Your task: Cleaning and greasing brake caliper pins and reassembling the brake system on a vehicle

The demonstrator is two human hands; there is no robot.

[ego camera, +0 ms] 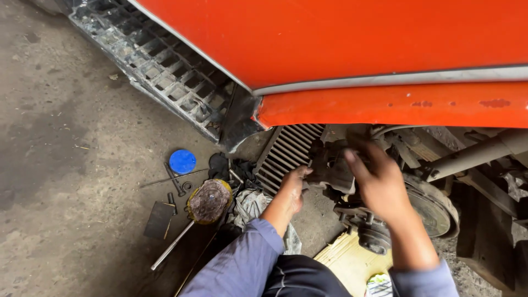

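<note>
L hand [294, 186] grips the left edge of a grimy grey metal brake caliper assy [330, 168], fingers curled shut on it. R hand [379, 184] lies over the same part from the right w/ fingers spread across its top; can't tell if they close on it. Caliper sits under the orange painted vehicle fender [385, 104], just left of the rusty round brake disc [434, 206]. Behind it is a ribbed grey radiator grille [283, 154]. Below the disc lies a pale wooden board [349, 261]. Left of the blue sleeves, on the concrete floor [55, 165]: dirty white rag [250, 206], worn round yellow-rimmed pad [209, 201], blue round plastic lid [182, 161], long steel rod [171, 246], flat dark metal plate [159, 219].
</note>
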